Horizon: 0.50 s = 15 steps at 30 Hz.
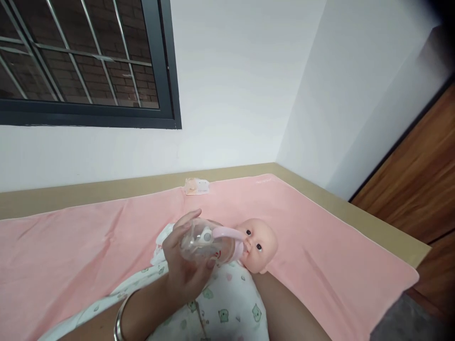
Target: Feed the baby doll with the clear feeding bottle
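White walls (234,85) meet in a corner and fill the upper view. Pink sheet (320,237) spreads beneath, lightly creased, over a wide surface whose tan border (106,192) shows along both walls. Dark-framed window (170,71) upper left, metal bars (95,28) across it, brickwork beyond. Wood-grain panel (408,180) stands at the right; patch of grey floor (408,317) low in that corner.

White cloth printed with small green figures (227,303) covers the lower middle, close to the wearer. Bare limb, apparently the right arm (289,308), runs from the bottom edge up to the doll's head. Right hand hidden; state of its fingers cannot be told.

Bald doll (263,241) above the printed cloth, eyes open, head toward the right. Left hand (185,274) comes from lower left, fingers wrapped round a clear bottle (199,244), digits on both sides. Bottle lies sideways, base to the left, pink collar end at the doll's mouth; exact contact of the tip not clear.

Bunched white fabric (161,244) just behind the hand. Small packet (196,186) at the sheet's far edge, well apart from the hand. Pink handle (227,232) arches over the bottle's collar end. Silvery bangle (119,317) round the left wrist
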Available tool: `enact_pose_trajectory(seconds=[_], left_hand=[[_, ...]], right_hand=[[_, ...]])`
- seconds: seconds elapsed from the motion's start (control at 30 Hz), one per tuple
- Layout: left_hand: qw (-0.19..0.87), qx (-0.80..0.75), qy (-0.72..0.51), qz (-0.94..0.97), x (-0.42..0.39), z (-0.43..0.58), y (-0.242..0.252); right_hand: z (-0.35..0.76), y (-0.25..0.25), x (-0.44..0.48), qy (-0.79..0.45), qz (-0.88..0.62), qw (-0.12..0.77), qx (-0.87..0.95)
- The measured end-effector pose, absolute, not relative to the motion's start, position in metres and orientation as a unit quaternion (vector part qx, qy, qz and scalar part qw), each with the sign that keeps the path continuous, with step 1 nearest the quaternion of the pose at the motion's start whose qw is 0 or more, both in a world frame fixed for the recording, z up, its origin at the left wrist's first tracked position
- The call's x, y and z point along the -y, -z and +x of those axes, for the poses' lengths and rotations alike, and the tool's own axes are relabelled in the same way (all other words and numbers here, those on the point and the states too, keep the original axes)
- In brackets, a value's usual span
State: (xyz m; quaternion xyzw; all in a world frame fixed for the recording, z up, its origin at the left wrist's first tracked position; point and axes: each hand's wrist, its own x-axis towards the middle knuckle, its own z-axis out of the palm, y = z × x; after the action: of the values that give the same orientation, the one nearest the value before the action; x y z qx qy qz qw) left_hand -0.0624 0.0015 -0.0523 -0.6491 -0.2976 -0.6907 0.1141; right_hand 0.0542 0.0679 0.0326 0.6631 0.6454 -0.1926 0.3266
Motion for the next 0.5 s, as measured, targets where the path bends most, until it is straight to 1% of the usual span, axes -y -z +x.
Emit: enact_pose_trajectory(seconds=[0.07, 0.1, 0.27, 0.43, 0.5], left_hand=[[0.120, 0.298, 0.688, -0.651, -0.002, -0.062, 0.050], [0.122, 0.297, 0.689, -0.650, -0.002, -0.062, 0.050], [0.128, 0.286, 0.706, -0.636, -0.005, -0.060, 0.048], [0.117, 0.289, 0.704, -0.638, -0.006, -0.058, 0.047], [0.117, 0.288, 0.708, -0.634, -0.007, -0.059, 0.048]], right_hand=[[0.053, -0.040, -0.064, 0.199, 0.661, 0.413, -0.595], [0.053, -0.042, -0.063, 0.201, 0.660, 0.426, -0.585], [0.052, -0.039, -0.068, 0.227, 0.694, 0.379, -0.568], [0.053, -0.031, -0.073, 0.232, 0.716, 0.353, -0.555], [0.054, -0.026, -0.073, 0.220, 0.713, 0.288, -0.600]])
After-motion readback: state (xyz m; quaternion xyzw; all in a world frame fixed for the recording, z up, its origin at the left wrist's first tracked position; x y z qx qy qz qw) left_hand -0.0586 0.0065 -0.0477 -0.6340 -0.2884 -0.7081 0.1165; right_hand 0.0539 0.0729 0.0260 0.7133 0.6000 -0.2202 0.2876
